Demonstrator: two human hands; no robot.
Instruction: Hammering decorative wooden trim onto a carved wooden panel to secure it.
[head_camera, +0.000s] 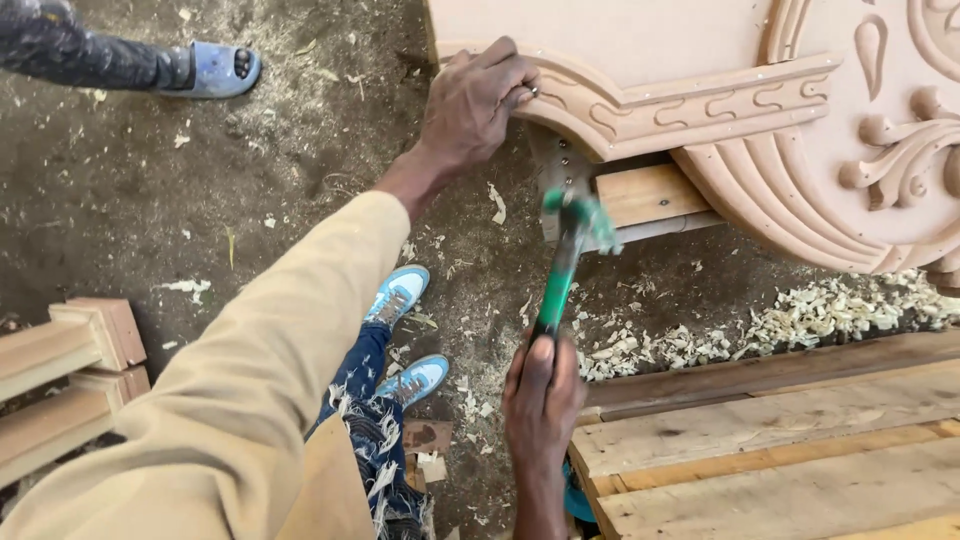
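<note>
Fingers of the left hand (475, 105) clamp the carved wooden panel (700, 90) edge at upper centre. Right hand (541, 395), lower centre, grips a green-handled hammer (562, 265), head blurred against the wooden block (650, 193) beneath the panel.

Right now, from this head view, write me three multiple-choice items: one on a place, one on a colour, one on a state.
1. Where does the left hand rest?
A. on the carved panel's edge
B. on the planks
C. on a shoe

2. What colour is the hammer handle?
A. red
B. green
C. yellow

3. How is the right hand?
A. open and empty
B. flat on the ground
C. closed around the hammer

Key: 1 A, its fingers curl over the panel's moulded edge; 2 B, the shaft is green above the fist; 3 C, the fist wraps the handle's lower end, the head blurred near the wooden block.
</note>
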